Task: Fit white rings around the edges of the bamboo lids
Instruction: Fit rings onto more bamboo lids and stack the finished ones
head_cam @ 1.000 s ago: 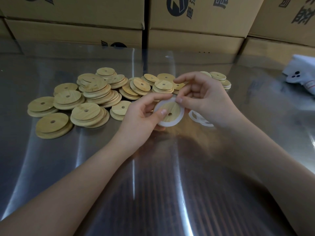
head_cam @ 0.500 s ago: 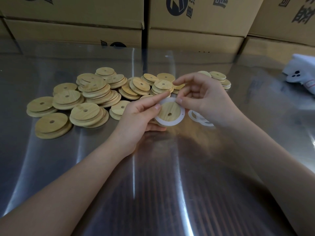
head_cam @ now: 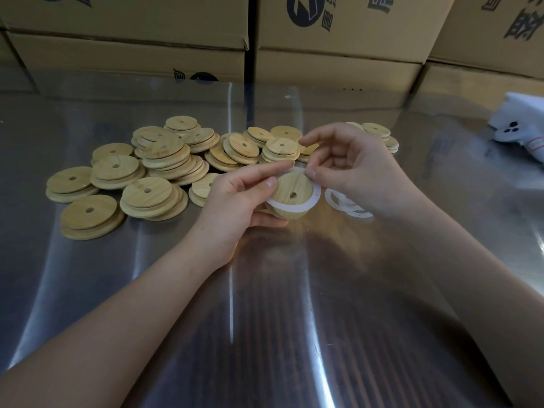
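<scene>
Left hand (head_cam: pixel 235 198) grips a bamboo lid (head_cam: pixel 291 188) above the bench's (head_cam: pixel 265 319) middle; right hand (head_cam: pixel 359 169) pinches the white ring (head_cam: pixel 294 207) around it, at its far edge.

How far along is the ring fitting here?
Done: no finished lid plainly visible. In hand: left hand holds a lid while right hand pinches a ring around its edge, not fully seated. Left: the pile of bare lids and spare rings.

Worktop (head_cam: pixel 265 319): reflective metal surface. Bamboo lids (head_cam: pixel 164 160), each with one hole, lie in overlapping stacks at far left and centre. Loose white rings (head_cam: pixel 347 204) lie right of centre. A white object (head_cam: pixel 518 125) rests at the right edge.
</scene>
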